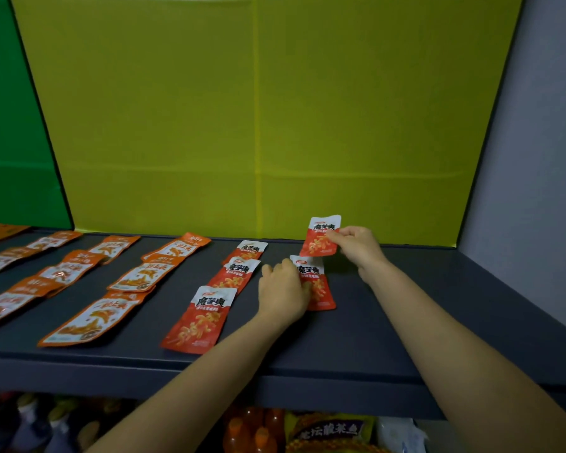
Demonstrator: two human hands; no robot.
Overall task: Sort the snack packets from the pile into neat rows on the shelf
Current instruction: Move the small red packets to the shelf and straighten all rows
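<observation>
On the dark grey shelf lie rows of snack packets. My right hand pinches a red packet by its right edge and holds it just above the back of the shelf. My left hand holds a second red packet that lies flat on the shelf, directly in front of the raised one. To their left runs a row of three red packets, the nearest, the middle and the far one.
Several orange packets fill rows across the left half of the shelf. A yellow-green panel closes the back, a grey wall the right side. Bottles and bags sit on the lower shelf.
</observation>
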